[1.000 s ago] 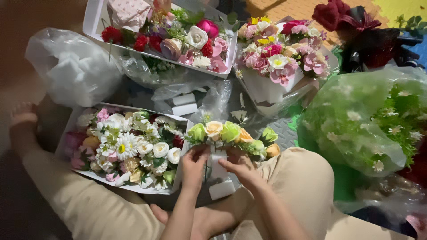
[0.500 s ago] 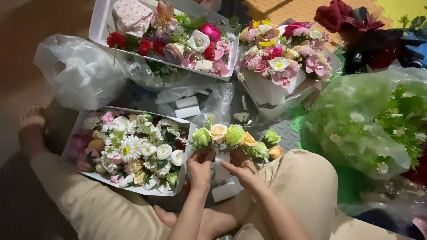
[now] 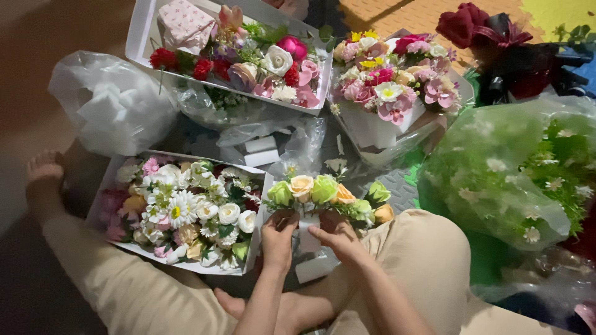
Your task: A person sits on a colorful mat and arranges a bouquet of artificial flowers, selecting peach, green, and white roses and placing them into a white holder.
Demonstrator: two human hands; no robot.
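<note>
Two hands worked at one small flower arrangement [image 3: 326,195] held over the person's lap: the left hand [image 3: 277,239] and the right hand [image 3: 338,236] each had their fingers closed on the white block at its base [image 3: 308,232], just under the blooms. That arrangement carried about seven heads, green, peach and orange, though those at its right end ran together and could not be counted surely. Four flower lots showed in all. Just left of the held arrangement lay a flat white box of white daisies and pale roses [image 3: 180,211], resting across the person's leg. Far above it sat a second white box of red, pink and cream flowers [image 3: 236,59], with a pink dotted parcel [image 3: 184,25] in its upper left corner, cut off by the frame's top edge. Above and to the right of the arrangement stood a pink bouquet in white wrapping [image 3: 394,87]. Two clear plastic bags flanked it: one of white foam pieces [image 3: 112,108] up to the left, one of green sprigs with small white flowers [image 3: 515,170] to the right, its contents blurred by the film. A dark red bow [image 3: 475,25] lay far to the upper right, what it was tied to too dark to make out.
</note>
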